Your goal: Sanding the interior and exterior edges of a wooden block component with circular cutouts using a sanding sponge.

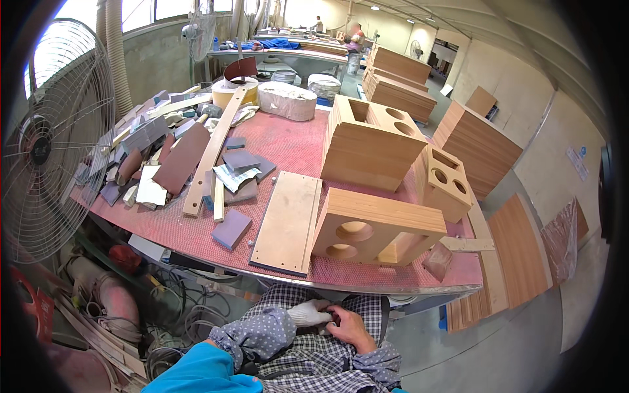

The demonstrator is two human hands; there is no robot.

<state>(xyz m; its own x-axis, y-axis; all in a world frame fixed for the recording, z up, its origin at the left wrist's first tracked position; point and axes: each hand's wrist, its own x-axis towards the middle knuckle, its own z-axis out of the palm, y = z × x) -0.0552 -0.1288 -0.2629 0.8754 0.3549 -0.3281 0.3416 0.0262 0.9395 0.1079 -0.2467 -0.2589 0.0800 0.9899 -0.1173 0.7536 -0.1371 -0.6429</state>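
Head view: I find the gloved left hand (pixel 308 314) and bare right hand (pixel 352 327) together above the plaid apron (pixel 314 347), any grip I cannot tell, while the pale board (pixel 288 219) lies at the table's (pixel 278 141) near edge, presumably for easy reach.

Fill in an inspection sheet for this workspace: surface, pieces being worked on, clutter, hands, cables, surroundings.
Surface: red meshed tabletop, heavily covered at its left.
Work pieces: nearest the hands, a flat wooden panel lies beside a wooden piece with round cutouts; similar pieces stand behind.
Clutter: heaped blocks and offcuts, a purple block, a long drilled strip.
Hands: left hand white-gloved, right hand bare, close together at the lap; anything held is hidden.
Cables: tangled cables below the table's left side.
Surroundings: caged fan left, wooden boards right, people far back.
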